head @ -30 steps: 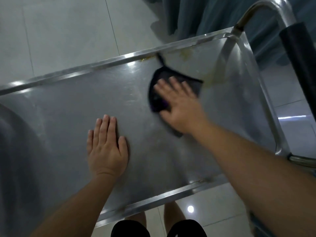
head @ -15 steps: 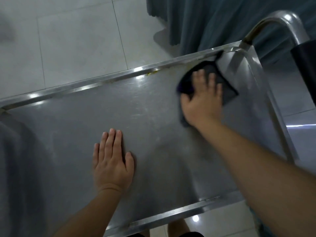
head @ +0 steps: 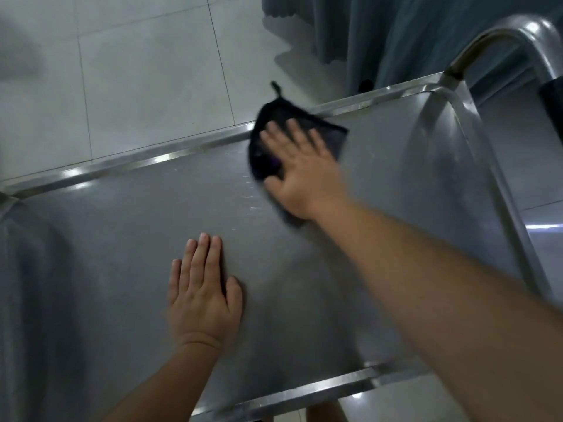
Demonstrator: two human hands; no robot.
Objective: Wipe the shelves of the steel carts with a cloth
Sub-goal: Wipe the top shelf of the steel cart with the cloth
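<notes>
The steel cart's top shelf [head: 128, 226] fills the middle of the view, with a raised rim all round. A dark cloth [head: 265, 147] lies at the far rim, one corner hanging past the edge. My right hand [head: 301, 175] lies flat on the cloth with straight fingers and presses it onto the steel; the hand is blurred. My left hand [head: 202, 287] rests palm down on the bare shelf near the middle, fingers straight and together, holding nothing.
The cart's curved steel handle [head: 502, 35] rises at the far right corner, with a dark grip [head: 553, 99] beside it. A teal curtain [head: 380, 32] hangs beyond the cart. Pale floor tiles [head: 137, 71] lie behind the shelf. My legs show below the near rim.
My right hand has swept the cloth from the far right corner back to the left along the far rim. My left hand has stayed flat in place.
</notes>
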